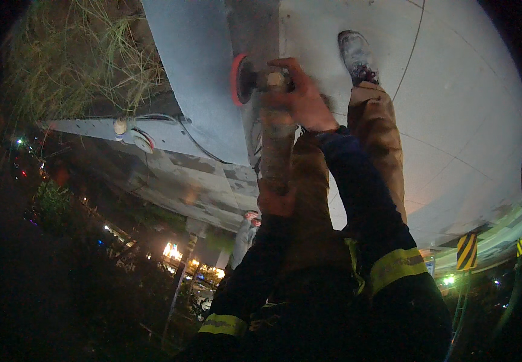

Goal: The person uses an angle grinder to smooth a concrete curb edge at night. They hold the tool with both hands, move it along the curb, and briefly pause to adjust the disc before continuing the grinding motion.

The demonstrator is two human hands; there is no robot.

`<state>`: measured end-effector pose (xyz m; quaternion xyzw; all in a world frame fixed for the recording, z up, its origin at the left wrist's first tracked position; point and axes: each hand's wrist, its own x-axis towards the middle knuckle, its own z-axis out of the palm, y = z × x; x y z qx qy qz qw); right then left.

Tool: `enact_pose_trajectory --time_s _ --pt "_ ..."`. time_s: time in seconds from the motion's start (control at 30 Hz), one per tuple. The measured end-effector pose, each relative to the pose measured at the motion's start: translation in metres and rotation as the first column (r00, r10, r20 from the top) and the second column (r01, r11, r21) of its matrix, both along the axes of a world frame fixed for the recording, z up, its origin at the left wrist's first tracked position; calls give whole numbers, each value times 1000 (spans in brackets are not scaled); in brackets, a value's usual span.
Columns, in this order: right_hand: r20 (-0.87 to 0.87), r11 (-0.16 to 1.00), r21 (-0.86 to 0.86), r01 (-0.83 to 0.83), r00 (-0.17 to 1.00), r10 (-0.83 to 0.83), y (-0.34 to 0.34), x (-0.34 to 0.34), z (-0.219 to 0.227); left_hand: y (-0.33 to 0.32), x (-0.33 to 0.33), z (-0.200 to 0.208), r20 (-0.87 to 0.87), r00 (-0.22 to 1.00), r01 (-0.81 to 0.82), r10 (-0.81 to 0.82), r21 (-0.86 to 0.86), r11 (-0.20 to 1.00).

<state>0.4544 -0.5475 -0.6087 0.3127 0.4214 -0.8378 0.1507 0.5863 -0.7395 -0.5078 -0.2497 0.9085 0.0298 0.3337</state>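
Note:
An angle grinder [278,142] with a red disc [237,79] is in both my hands, its body blurred. My right hand [309,104] is closed round the head end just behind the disc, with the thumb and a finger reaching over it. Lower down, my left hand [276,204] wraps the rear end of the body. The disc's edge faces a grey concrete wall [191,54] at the left; whether it touches cannot be made out. Dark sleeves with yellow reflective bands cover both my arms.
Another power tool [135,137] with a round disc lies on the wall's ledge, beside a cable [197,142]. Dry grass [101,66] grows behind the wall. Tiled pavement [454,90] carries my boot [357,54]. A person [244,238] and a striped sign [467,252] are farther off.

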Motion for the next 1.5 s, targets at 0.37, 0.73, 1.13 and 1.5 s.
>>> enact_pose_trajectory --time_s 0.37,0.73,1.13,1.5 --pt "40 997 74 0 999 -3 -7 0 -5 -11 3 -9 92 994 75 -61 -158 985" --pt "-22 993 121 7 1000 -5 -8 -2 -4 -20 17 -18 -70 988 129 -138 -114 985" --pt "53 998 62 -11 999 8 -9 -3 -5 -27 10 -14 -32 985 170 -170 28 985" --pt "112 984 110 140 982 -152 24 87 3 4 28 27 -71 990 141 -125 305 942"
